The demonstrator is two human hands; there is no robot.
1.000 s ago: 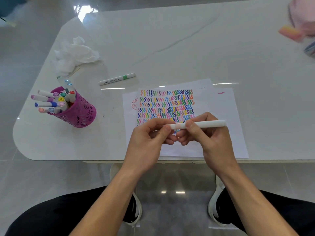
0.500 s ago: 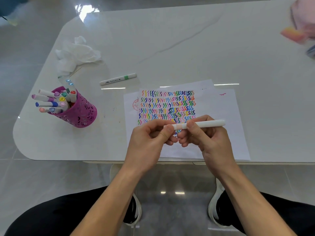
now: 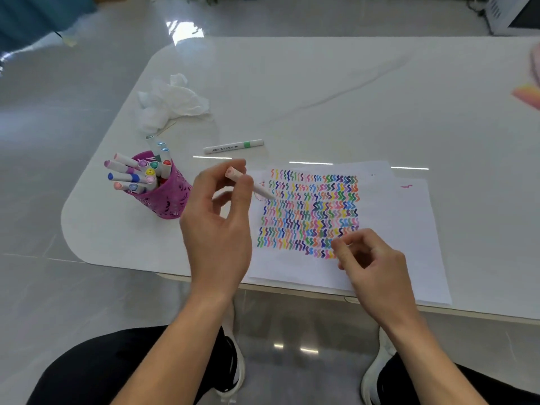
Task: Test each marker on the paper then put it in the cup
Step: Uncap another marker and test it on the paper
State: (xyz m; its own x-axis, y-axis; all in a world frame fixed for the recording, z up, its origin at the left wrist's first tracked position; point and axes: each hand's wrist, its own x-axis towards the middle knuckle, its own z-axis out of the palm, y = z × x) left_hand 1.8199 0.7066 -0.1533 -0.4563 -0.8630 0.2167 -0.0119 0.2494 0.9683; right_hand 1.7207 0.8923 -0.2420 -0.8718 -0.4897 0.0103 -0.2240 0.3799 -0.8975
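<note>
One white, pink-capped marker (image 3: 233, 173) is pinched in the left grip (image 3: 217, 226), likely bound for the magenta perforated cup (image 3: 166, 203); the right grip (image 3: 377, 264) hangs loose, empty.

A crumpled white tissue (image 3: 172, 102) lies on the white desk (image 3: 321, 83), beyond and left of the left fingers (image 3: 242, 197). A blurred pink-and-orange object (image 3: 527, 96) sits at the desk's right edge, well beyond the right fingers (image 3: 343, 254). Nearer than both, past the desk's edge, black trousers (image 3: 102, 372) and shoes (image 3: 375, 369) show above glossy grey floor (image 3: 58, 141).
</note>
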